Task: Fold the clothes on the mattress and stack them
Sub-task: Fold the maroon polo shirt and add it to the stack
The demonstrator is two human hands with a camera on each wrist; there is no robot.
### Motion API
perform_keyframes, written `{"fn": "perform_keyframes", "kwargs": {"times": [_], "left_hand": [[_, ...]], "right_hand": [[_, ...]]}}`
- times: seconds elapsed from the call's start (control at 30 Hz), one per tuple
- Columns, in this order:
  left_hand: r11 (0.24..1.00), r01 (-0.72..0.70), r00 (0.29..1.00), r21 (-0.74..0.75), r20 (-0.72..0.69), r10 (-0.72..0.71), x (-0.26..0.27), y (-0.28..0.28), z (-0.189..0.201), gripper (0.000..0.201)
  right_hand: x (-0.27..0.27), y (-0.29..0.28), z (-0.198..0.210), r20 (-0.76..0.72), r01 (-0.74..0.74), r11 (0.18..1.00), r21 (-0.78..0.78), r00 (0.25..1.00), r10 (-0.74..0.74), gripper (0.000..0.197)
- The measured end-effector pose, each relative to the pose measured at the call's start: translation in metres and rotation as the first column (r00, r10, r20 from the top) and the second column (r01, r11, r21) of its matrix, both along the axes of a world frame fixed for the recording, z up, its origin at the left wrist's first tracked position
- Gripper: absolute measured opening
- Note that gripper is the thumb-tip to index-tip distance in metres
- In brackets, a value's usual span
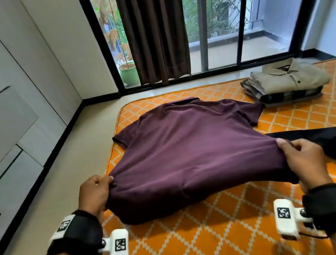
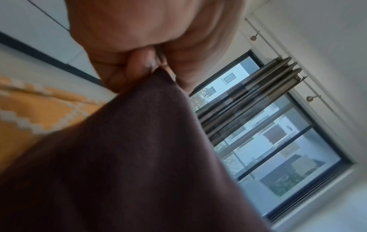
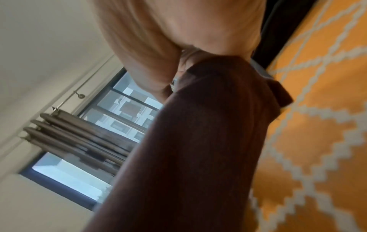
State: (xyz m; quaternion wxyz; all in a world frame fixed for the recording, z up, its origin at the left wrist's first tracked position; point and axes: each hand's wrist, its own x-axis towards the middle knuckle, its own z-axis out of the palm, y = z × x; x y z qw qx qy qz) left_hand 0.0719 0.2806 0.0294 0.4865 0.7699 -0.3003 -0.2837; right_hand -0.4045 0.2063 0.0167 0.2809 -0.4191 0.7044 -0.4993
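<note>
Maroon polo shirt (image 1: 188, 146) lies spread on the orange mattress (image 1: 204, 243), collar far, folded stack (image 1: 284, 85) beyond its right sleeve. Left hand (image 1: 95, 194) and right hand (image 1: 301, 160) pinch its near hem, likely tensioning for a fold. Wrist views alone show fingers (image 2: 139, 62) clamping cloth

No legible text or labels anywhere.

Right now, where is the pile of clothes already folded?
In the head view, the folded stack sits on the orange mattress at far right, beyond the maroon shirt, near the window.
</note>
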Motion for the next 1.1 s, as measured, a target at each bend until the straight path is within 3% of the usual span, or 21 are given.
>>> {"fn": "perform_keyframes", "kwargs": {"times": [0.07, 0.17, 0.27, 0.37, 0.43, 0.5, 0.63, 0.7, 0.77, 0.83, 0.9, 1.0, 1.1], "left_hand": [[0.966, 0.049, 0.975, 0.254, 0.200, -0.101, 0.014, 0.005, -0.011, 0.030], [0.849, 0.101, 0.923, 0.518, 0.270, -0.275, 0.021, 0.012, -0.022, 0.039], [0.784, 0.169, 0.906, 0.597, 0.219, -0.362, 0.013, 0.020, -0.027, 0.050], [0.688, 0.327, 0.885, 0.648, 0.044, -0.463, 0.002, 0.030, -0.028, 0.051], [0.601, 0.369, 0.850, 0.709, 0.005, -0.527, -0.006, 0.038, -0.020, 0.046], [0.532, 0.389, 0.819, 0.752, -0.017, -0.574, -0.009, 0.042, -0.013, 0.040], [0.529, 0.421, 0.825, 0.737, -0.069, -0.561, -0.004, 0.045, -0.009, 0.036], [0.517, 0.421, 0.819, 0.745, -0.066, -0.570, 0.000, 0.048, -0.006, 0.028], [0.488, 0.438, 0.797, 0.755, -0.074, -0.600, 0.002, 0.053, -0.003, 0.029], [0.476, 0.431, 0.789, 0.767, -0.064, -0.611, 0.007, 0.057, -0.003, 0.029], [0.484, 0.400, 0.799, 0.778, -0.037, -0.600, 0.012, 0.058, -0.002, 0.036], [0.475, 0.359, 0.798, 0.803, -0.001, -0.602, 0.015, 0.060, -0.002, 0.045], [0.381, 0.277, 0.745, 0.882, 0.054, -0.665, 0.008, 0.059, -0.005, 0.037]], "right_hand": [[-0.010, 0.005, -0.006, -0.175, 0.008, 0.993, 0.118, 0.985, 0.013, 0.031], [-0.013, 0.010, -0.007, -0.333, -0.016, 0.955, 0.297, 0.935, 0.119, 0.052], [-0.009, 0.016, -0.006, -0.403, -0.059, 0.894, 0.444, 0.878, 0.258, 0.077], [-0.007, 0.023, -0.001, -0.425, -0.080, 0.804, 0.589, 0.816, 0.392, 0.078], [-0.011, 0.025, -0.002, -0.408, -0.096, 0.770, 0.631, 0.803, 0.435, 0.072], [-0.015, 0.023, -0.006, -0.328, -0.173, 0.794, 0.583, 0.844, 0.424, 0.064], [-0.004, 0.023, 0.002, -0.024, -0.289, 0.895, 0.338, 0.948, 0.316, 0.034], [0.000, 0.026, 0.007, 0.070, -0.355, 0.875, 0.329, 0.933, 0.353, 0.029], [0.000, 0.029, 0.008, 0.026, -0.434, 0.787, 0.439, 0.882, 0.471, 0.034], [-0.004, 0.029, 0.004, -0.083, -0.403, 0.673, 0.620, 0.819, 0.567, 0.042], [-0.011, 0.030, -0.005, -0.186, -0.287, 0.620, 0.730, 0.790, 0.585, 0.053], [-0.018, 0.034, -0.014, -0.404, -0.070, 0.663, 0.745, 0.744, 0.532, 0.063], [-0.018, 0.041, -0.017, -0.474, 0.000, 0.664, 0.748, 0.701, 0.533, 0.053]]}}
